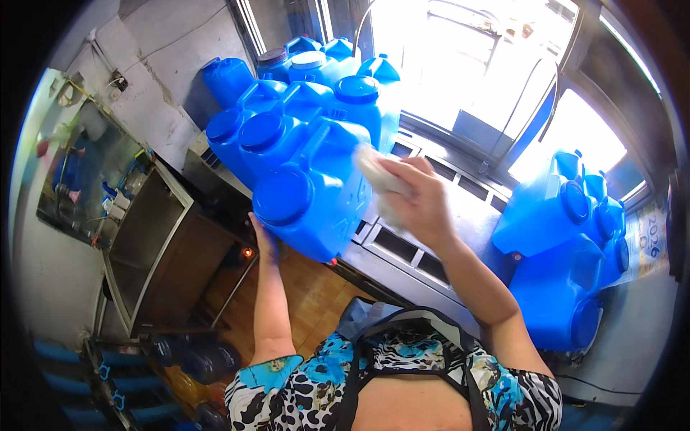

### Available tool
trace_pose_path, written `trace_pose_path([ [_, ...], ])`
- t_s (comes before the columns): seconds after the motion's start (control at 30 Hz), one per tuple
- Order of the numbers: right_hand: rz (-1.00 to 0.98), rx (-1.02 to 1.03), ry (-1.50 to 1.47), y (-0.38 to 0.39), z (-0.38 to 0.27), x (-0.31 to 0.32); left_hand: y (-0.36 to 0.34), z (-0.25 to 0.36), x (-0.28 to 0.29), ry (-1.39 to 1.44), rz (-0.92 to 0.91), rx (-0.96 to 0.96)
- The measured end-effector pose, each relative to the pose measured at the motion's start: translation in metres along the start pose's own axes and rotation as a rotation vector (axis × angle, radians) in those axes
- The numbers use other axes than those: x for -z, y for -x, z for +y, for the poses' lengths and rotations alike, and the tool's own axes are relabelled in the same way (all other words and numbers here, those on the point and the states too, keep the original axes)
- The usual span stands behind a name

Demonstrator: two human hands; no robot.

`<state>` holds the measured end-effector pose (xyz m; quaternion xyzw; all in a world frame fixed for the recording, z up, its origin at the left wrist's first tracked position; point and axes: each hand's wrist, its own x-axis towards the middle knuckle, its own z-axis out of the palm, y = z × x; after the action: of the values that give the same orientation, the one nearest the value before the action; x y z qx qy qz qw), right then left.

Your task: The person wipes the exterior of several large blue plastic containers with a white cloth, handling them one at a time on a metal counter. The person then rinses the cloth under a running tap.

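The nearest blue jug (pixel 334 205) sits at the near left edge of the metal table (pixel 471 223), tilted, with its wide round cap (pixel 284 196) toward the left and the small red fitting (pixel 332 262) at its near lower corner. The left hand (pixel 264 241) lies against the jug's lower left side; most of its fingers are hidden, so I cannot tell whether that grip is clamped or only propping. The right hand's grip (pixel 417 194) is closed on a white cloth (pixel 368 161), beside the jug's right side; whether the cloth touches the plastic is unclear.

The main risk looks like a tip or slide toward the tiled floor (pixel 309 287). The jug appears to reach past the table's edge, and how much of its base bears on the table is hidden. If the left hand slips, or the right pushes leftward, little else seems to stop it on that side. Damp plastic, if it is damp, would make a slip likelier. The red fitting could also knock against the edge if the jug drops or turns.

Behind it, the far blue jugs (pixel 260 133) stand packed close together, so a bump could pass along the group. The jugs on the right (pixel 550 215) are well apart from this one and seem less exposed.
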<state>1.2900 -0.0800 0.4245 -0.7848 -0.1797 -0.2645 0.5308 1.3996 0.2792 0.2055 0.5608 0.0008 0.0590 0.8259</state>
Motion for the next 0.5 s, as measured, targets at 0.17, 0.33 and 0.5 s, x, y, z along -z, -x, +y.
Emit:
trace_pose_path([
  [0.17, -0.536, 0.070, 0.334, -0.048, 0.008, -0.107, 0.023, -0.014, -0.007, 0.019, -0.195, 0.164],
  [0.33, -0.640, 0.240, 0.429, -0.034, 0.013, -0.106, 0.055, -0.031, -0.045, 0.385, -0.308, 0.272],
  [0.5, -0.637, 0.264, 0.498, 0.015, 0.000, -0.040, 0.104, -0.044, -0.095, 0.258, -0.386, 0.215],
])
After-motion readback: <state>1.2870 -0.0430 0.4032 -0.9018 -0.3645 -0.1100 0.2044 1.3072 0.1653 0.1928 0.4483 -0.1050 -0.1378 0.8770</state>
